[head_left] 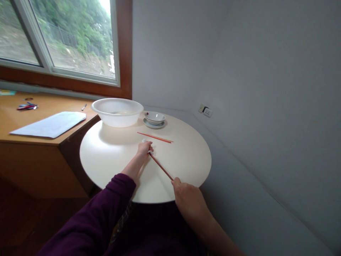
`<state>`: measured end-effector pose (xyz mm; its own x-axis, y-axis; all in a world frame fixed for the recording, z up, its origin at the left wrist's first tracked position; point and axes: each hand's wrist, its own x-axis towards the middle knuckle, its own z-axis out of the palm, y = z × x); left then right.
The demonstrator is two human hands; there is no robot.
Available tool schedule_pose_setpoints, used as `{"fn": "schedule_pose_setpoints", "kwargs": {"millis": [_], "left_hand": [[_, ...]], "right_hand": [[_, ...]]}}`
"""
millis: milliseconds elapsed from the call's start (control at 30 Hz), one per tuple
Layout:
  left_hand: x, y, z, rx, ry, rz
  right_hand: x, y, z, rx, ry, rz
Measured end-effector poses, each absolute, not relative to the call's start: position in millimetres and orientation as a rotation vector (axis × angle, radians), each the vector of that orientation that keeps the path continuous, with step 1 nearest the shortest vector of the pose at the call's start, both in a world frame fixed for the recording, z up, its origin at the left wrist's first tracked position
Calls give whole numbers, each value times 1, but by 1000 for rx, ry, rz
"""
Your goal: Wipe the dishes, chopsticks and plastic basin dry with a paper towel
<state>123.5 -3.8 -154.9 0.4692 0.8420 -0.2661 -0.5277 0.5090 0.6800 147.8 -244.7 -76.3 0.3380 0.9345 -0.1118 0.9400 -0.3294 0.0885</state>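
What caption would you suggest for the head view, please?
Left hand, with white wipe, and right hand hold a brown stick over a round table.

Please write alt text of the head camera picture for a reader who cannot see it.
A person's left hand holds a white tissue or cloth at the far end of a thin brown stick held in the right hand, over a round white table. Beyond lie orange-red chopsticks; farther back stand a translucent basin and a bowl on a plate.
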Motion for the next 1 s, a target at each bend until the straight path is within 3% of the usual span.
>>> {"fn": "schedule_pose_setpoints", "kwargs": {"millis": [267, 367, 467, 567, 767, 1000], "left_hand": [[117, -13, -150, 663, 538, 765], [106, -5, -141, 599, 474, 783], [98, 7, -136, 457, 426, 930], [97, 14, -137, 305, 417, 1031], [99, 12, -139, 133, 426, 1108], [104, 11, -135, 67, 485, 1130]], "right_hand": [[170, -226, 13, 2273, 1792, 100], [222, -210, 27, 2349, 2053, -20], [283, -189, 4, 2616, 2412, -285], [321, -169, -51, 3056, 2251, -163], [317, -142, -144, 3036, 2158, -107], [292, -105, -161, 2846, 2200, -69]]}}
